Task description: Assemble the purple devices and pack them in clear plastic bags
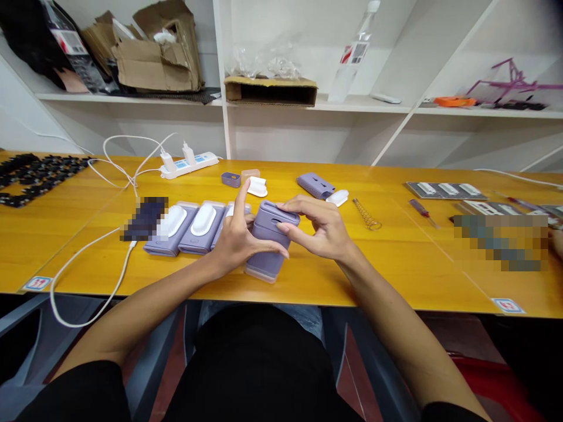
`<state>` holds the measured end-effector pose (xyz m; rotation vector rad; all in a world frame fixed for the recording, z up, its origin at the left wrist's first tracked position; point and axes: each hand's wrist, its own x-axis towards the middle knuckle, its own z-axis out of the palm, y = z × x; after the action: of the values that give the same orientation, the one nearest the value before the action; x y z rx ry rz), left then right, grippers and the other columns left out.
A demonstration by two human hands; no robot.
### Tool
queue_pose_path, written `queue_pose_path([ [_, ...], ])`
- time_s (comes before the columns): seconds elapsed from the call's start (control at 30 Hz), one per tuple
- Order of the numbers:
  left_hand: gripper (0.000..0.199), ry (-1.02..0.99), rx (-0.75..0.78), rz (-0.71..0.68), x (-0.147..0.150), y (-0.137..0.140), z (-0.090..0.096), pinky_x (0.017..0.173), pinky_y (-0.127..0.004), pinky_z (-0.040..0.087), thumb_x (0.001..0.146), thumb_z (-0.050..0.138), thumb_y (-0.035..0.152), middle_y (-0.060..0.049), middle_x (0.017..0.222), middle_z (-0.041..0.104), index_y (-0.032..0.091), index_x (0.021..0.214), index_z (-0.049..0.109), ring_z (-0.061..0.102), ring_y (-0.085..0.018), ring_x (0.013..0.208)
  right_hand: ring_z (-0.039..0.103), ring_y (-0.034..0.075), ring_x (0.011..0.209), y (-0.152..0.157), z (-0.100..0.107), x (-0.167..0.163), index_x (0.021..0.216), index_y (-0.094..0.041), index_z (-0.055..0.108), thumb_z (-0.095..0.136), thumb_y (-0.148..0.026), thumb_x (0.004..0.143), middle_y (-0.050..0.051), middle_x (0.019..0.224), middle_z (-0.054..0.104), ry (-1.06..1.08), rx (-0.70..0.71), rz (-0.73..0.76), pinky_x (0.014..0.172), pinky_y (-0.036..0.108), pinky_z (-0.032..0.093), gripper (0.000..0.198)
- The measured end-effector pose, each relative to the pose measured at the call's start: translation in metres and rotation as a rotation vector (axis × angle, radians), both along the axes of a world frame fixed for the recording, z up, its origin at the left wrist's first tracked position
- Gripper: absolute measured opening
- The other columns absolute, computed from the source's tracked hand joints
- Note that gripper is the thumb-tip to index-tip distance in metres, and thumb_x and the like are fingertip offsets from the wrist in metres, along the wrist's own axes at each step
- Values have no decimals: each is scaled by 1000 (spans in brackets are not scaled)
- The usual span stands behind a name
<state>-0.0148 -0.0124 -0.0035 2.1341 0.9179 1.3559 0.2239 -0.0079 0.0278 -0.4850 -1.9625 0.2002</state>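
A purple plastic case [268,258] with a slot near its top and a clear strip at its bottom stands tilted between my hands, close to the table's front edge. My left hand [237,237] holds it from the left, thumb across the front and index finger pointing up; its other fingers are partly hidden. With thumb and fingers, my right hand [319,225] grips the upper right part. Left of them lie three similar purple cases [187,243] topped with white oval parts [203,220]; my left hand partly covers the nearest one. A loose white piece [257,187] lies behind the held case.
Farther back lie a perforated purple shell [315,185], a white oval cap [338,197] and a spring [366,214]. A screwdriver [423,212] is at right. A white power strip [190,165] and cables are at left, beside a blurred phone [147,218]. Shelves [281,135] rise behind.
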Motion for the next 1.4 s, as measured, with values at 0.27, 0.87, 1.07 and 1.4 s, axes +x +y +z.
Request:
queue_pose_path([
  [0.27,157,61,115,45,-2,-2,0,81,-41,71,70,103,81,-3,92,83,15,185,18,85,-28,81,79,24,85,-1,3,2,124,-24,87,90,-35,101,9,104,88,-6,0,17,79,41,67,26],
  [0.87,126,135,35,-203,-1,18,-18,133,-66,52,102,83,69,-22,192,34,38,190,-2,45,-47,173,84,31,101,-1,-3,2,142,-27,83,85,-25,101,12,119,88,35,137,-72,91,50,72,41],
  [1.07,105,58,149,-210,-1,20,-21,109,-52,71,99,90,64,-18,171,63,40,183,32,78,-38,140,83,31,105,1,-3,5,144,-28,80,81,-26,103,12,125,87,5,129,-50,93,52,71,41],
  [1.4,104,36,72,-275,-2,24,-16,98,-43,73,92,98,59,-18,163,67,37,174,39,85,-32,121,82,29,102,6,-11,11,149,-28,72,87,-42,101,11,128,84,-52,-2,-57,80,41,69,52],
])
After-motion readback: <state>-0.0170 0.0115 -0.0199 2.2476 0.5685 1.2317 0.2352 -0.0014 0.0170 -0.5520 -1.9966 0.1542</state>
